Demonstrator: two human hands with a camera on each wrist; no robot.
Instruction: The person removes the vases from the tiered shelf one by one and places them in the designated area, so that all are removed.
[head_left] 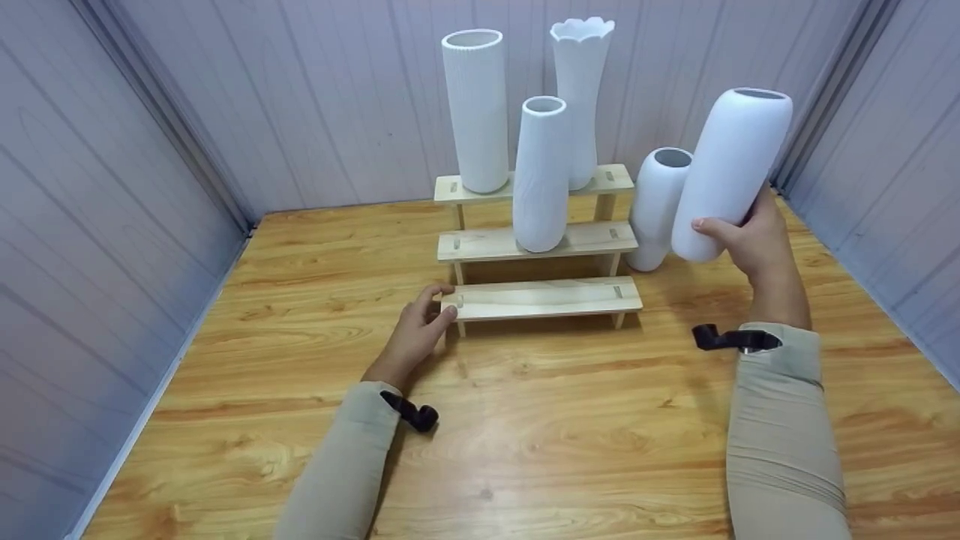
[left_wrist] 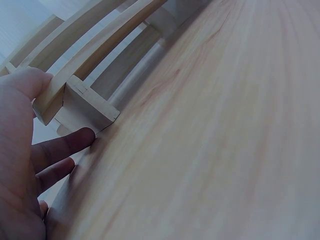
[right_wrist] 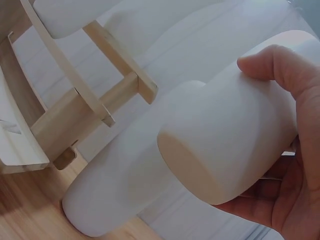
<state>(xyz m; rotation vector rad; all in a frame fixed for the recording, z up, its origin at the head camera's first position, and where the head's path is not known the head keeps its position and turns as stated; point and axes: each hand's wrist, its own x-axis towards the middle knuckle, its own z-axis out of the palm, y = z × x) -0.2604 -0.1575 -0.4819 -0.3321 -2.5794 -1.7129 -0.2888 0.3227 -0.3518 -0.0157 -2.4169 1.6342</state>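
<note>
My right hand [head_left: 761, 232] grips a smooth white vase [head_left: 735, 165] near its lower end, thumb on the near side. That vase is off the table and tilts to the right; its flat unglazed base [right_wrist: 190, 167] shows in the right wrist view. Just left of it, another smooth white vase [head_left: 654, 214] stands on the table beside a three-step wooden stand [head_left: 540, 298]. At the left end of the lowest step, my left hand [head_left: 414, 326] holds the board, its thumb [left_wrist: 32, 82] over the edge and other fingers lower, near the leg.
A ribbed white vase [head_left: 478, 112] and a vase with a scalloped rim [head_left: 581, 90] stand on the top step. One textured vase [head_left: 541, 176] is on the middle step. Panelled walls [head_left: 322, 97] enclose the wooden table [head_left: 525, 442] at the back and sides.
</note>
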